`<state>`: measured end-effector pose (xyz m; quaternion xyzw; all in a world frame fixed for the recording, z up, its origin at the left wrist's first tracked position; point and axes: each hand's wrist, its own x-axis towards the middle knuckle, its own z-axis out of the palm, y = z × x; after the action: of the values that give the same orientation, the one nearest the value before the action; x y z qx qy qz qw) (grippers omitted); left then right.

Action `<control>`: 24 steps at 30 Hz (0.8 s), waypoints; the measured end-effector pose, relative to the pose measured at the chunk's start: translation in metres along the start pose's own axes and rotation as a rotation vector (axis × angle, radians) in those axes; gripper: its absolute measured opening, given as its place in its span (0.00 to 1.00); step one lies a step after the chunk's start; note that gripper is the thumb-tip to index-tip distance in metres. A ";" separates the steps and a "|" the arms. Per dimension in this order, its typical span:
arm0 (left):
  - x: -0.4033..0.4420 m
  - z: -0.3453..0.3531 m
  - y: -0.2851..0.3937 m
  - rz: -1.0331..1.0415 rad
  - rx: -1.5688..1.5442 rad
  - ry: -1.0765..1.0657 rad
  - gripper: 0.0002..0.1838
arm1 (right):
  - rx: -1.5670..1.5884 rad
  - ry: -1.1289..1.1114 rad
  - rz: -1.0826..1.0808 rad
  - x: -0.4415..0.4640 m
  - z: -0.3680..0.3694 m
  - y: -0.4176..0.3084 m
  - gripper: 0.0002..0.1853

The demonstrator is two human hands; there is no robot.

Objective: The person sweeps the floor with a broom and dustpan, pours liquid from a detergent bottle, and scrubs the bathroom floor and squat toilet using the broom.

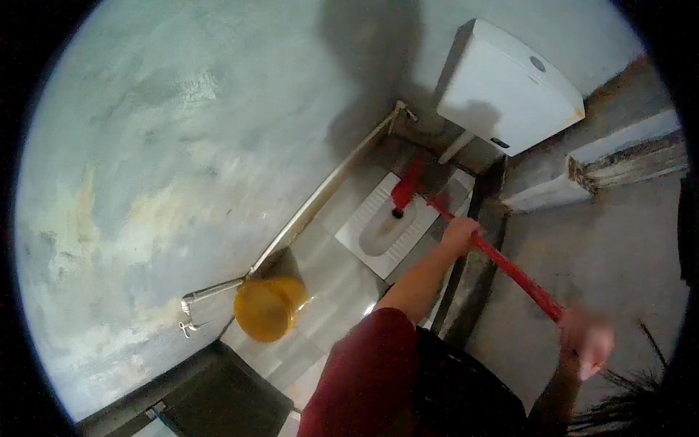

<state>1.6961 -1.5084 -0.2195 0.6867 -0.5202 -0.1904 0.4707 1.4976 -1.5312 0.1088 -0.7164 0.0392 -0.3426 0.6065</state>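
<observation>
Head view: the left hand (460, 234) wraps mid-handle round a long red tool (517, 274); the right hand (587, 341), blurred, closes on its end. The red head overhangs a squat toilet (381, 231); work seems under way, brownish marks remaining.

I note the bucket (295, 291) before and left of the squat toilet (352, 234), the cistern (513, 87) behind, the tap (187, 327) farther left.
</observation>
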 end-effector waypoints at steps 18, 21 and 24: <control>-0.054 -0.008 -0.006 -0.361 0.229 -0.435 0.09 | 0.177 0.375 0.321 -0.024 -0.025 0.047 0.06; -0.023 0.009 0.006 -0.307 0.127 -0.815 0.09 | -0.059 0.627 0.378 -0.020 -0.053 0.046 0.07; -0.041 0.025 0.038 -0.244 0.074 -0.547 0.09 | -0.243 0.405 0.305 -0.004 -0.093 0.008 0.10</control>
<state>1.6416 -1.4835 -0.2090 0.6840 -0.5479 -0.4043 0.2617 1.4472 -1.6100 0.1032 -0.6866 0.3079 -0.3763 0.5406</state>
